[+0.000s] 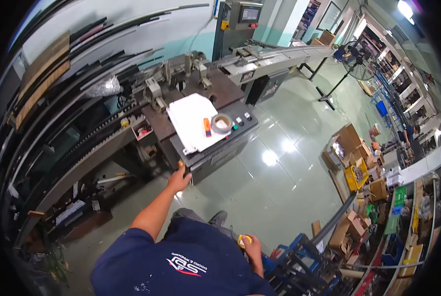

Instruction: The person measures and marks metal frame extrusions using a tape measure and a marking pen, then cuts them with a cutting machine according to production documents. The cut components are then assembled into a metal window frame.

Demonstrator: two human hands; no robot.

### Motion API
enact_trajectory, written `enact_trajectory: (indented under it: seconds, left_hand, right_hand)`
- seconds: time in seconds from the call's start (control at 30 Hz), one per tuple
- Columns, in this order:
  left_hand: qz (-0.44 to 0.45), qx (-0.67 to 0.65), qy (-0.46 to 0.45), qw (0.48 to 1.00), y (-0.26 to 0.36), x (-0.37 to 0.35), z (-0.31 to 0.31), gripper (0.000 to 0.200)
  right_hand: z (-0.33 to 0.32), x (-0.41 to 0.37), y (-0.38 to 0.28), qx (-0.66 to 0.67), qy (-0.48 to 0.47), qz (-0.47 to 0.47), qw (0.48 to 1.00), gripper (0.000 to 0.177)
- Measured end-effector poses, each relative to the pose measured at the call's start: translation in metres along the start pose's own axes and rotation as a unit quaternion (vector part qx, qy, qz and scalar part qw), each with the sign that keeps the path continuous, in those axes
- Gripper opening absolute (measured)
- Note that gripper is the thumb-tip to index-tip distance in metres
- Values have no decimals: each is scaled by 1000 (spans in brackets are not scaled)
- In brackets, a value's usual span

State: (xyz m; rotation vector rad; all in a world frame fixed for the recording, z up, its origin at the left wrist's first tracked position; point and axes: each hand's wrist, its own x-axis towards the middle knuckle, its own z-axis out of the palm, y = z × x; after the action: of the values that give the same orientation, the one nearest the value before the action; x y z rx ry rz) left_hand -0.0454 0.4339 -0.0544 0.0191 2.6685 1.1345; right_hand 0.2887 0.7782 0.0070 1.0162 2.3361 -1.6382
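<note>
My left hand is stretched out beside the near left corner of a dark machine table, its fingers closed around a small orange-tipped thing that I cannot make out. Low on the right, my right hand is wrapped round a yellow tape measure. White papers lie on the machine table. On them rest an orange cutter and a roll of tape, close to the control buttons.
Long profiles fill the rack on the left. A conveyor runs to the back right, near a standing fan. Boxes and a yellow crate stand at right. A blue frame is close on my right. A person is far right.
</note>
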Motion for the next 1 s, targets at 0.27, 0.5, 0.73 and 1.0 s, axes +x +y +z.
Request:
enact_trajectory:
  seconds: [0.27, 0.5, 0.73, 1.0]
  left_hand:
    - [-157, -317, 52, 934, -5, 45, 33, 72]
    - [-75, -136, 213, 965, -67, 52, 110, 62]
    - [-137, -187, 323, 918, 8, 55, 82, 57]
    - [-227, -176, 379, 880, 40, 44, 82, 70]
  right_hand:
    - [-70, 247, -138, -43, -80, -122, 988, 45]
    - [-15, 398, -295, -19, -178, -93, 979, 46]
    - [81, 511, -372, -217, -105, -282, 929, 54]
    - [98, 592, -441, -339, -242, -330, 847, 55]
